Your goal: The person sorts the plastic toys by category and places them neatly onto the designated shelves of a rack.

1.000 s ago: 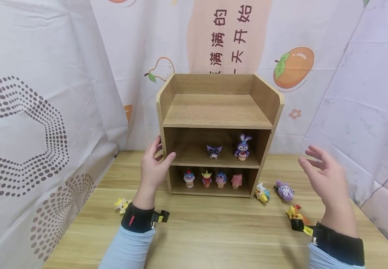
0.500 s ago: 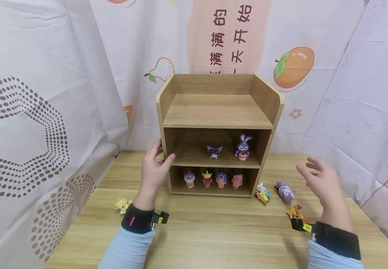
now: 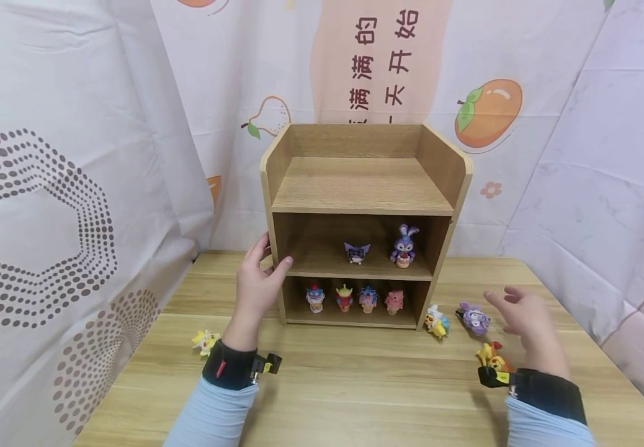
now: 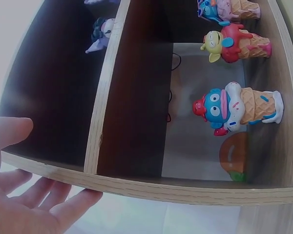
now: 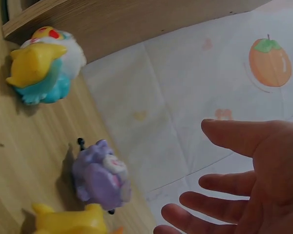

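A small wooden shelf [image 3: 361, 186] stands on the table, toy figures on its two lower levels. My left hand [image 3: 259, 282] holds its left side panel, fingers along the outside and thumb at the front edge. In the left wrist view an ice-cream-cone figurine [image 4: 244, 109] stands in the bottom compartment. My right hand [image 3: 525, 316] is at the right with its fingers spread, holding nothing. Nearest to it lie a purple figurine [image 3: 474, 319] and a yellow-orange figurine [image 3: 492, 357], the latter partly covered by the wrist camera. A yellow-and-blue figurine [image 3: 437, 321] lies beside the shelf's right front corner.
On the middle level are a purple rabbit figurine [image 3: 404, 246] and a small dark purple figurine [image 3: 357, 252]. Several cone figurines line the bottom level. A yellow-white figurine [image 3: 206, 342] lies by my left wrist. Printed curtains [image 3: 232, 56] hang behind the table [image 3: 350, 385].
My right hand has come down and slightly left, toward the purple figurine. My left hand stays at the shelf's side, and the figurines have not moved.
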Tool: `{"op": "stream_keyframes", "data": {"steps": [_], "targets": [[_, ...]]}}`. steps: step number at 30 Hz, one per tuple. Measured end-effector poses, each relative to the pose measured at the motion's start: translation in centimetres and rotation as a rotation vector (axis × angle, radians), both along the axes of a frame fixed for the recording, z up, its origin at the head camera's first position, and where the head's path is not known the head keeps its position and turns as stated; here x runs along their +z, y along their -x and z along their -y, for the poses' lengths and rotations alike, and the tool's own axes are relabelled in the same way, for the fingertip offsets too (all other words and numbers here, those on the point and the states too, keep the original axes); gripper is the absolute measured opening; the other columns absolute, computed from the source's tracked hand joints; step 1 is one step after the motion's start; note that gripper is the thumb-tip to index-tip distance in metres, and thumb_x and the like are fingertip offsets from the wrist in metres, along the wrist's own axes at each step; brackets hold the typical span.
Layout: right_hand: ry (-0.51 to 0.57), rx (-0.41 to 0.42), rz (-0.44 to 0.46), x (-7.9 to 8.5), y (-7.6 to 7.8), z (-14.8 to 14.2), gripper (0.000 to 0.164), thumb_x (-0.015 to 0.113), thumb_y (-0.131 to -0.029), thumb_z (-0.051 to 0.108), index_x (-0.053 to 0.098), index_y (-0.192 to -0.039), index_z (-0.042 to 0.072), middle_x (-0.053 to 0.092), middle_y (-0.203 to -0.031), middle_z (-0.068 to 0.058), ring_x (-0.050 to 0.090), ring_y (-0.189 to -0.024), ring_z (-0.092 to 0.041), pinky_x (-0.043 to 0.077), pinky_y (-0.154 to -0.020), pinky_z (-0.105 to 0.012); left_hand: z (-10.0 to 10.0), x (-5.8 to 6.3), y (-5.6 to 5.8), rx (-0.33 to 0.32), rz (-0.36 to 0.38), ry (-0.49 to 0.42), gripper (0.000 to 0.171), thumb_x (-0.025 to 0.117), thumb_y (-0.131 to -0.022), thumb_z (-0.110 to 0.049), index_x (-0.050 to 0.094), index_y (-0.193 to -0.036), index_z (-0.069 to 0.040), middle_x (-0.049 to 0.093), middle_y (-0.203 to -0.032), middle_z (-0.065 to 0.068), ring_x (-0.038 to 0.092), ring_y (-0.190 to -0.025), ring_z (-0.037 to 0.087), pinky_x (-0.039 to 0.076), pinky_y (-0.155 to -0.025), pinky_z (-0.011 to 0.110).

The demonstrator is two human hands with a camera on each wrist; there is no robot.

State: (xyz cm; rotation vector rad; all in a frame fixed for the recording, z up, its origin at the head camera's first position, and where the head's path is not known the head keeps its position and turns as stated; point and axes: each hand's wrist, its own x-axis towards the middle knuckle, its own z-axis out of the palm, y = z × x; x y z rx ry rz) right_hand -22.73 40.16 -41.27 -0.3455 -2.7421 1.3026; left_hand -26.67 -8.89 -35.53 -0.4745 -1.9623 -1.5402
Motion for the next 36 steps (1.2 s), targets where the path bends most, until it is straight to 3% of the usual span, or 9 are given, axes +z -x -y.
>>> {"op": "stream_keyframes", "data": {"steps": [3, 9, 18, 27, 36], "targets": [[-0.004, -0.006, 0.051, -0.6, 0.2, 0.0, 0.096, 0.049, -0.093, 0.058, 0.016, -0.143, -0.016, 0.025, -0.138, -0.043, 0.041, -0.114, -0.053, 0.056, -0.074, -0.046, 0.3, -0.8, 0.8, -0.003, -0.002, 0.003, 0.062, 0.073, -0.083, -0.005, 0.045, -0.138, 0.000, 0.050, -0.128, 0.022, 0.050, -0.112, 0.034, 0.052, -0.080, 0.053], [-0.005, 0.000, 0.118, -1.5, 0.5, 0.0, 0.098, 0.049, -0.092, 0.060, 0.015, -0.144, -0.015, 0.026, -0.137, -0.043, 0.047, -0.110, -0.050, 0.056, -0.076, -0.046, 0.6, -1.1, 0.9, 0.000, 0.014, 0.017, 0.062, 0.073, -0.085, -0.012, 0.046, -0.140, -0.007, 0.051, -0.129, 0.014, 0.050, -0.113, 0.026, 0.054, -0.081, 0.045], [-0.020, 0.019, 0.156, -2.4, 1.0, -0.4, 0.091, 0.050, -0.095, 0.053, 0.017, -0.142, -0.017, 0.031, -0.133, -0.044, 0.055, -0.101, -0.046, 0.056, -0.073, -0.046, 0.9, -1.3, 1.1, 0.048, 0.054, 0.050, 0.054, 0.069, -0.086, -0.010, 0.049, -0.136, -0.002, 0.055, -0.125, 0.011, 0.053, -0.109, 0.019, 0.055, -0.079, 0.038], [-0.068, 0.052, 0.152, -3.0, 1.3, -0.6, 0.074, 0.052, -0.098, 0.037, 0.025, -0.137, -0.020, 0.038, -0.127, -0.044, 0.057, -0.096, -0.043, 0.057, -0.071, -0.045, 1.0, -1.4, 1.3, 0.082, 0.064, 0.074, 0.050, 0.066, -0.087, -0.007, 0.052, -0.134, -0.002, 0.056, -0.124, 0.010, 0.055, -0.106, 0.017, 0.055, -0.078, 0.036], [-0.112, 0.071, 0.154, -3.4, 1.5, -0.6, 0.074, 0.054, -0.096, 0.037, 0.030, -0.134, -0.021, 0.044, -0.122, -0.043, 0.058, -0.093, -0.041, 0.056, -0.072, -0.048, 1.0, -1.5, 1.3, 0.082, 0.050, 0.075, 0.049, 0.067, -0.086, -0.007, 0.053, -0.133, -0.002, 0.057, -0.122, 0.011, 0.056, -0.105, 0.019, 0.056, -0.077, 0.038]]}}
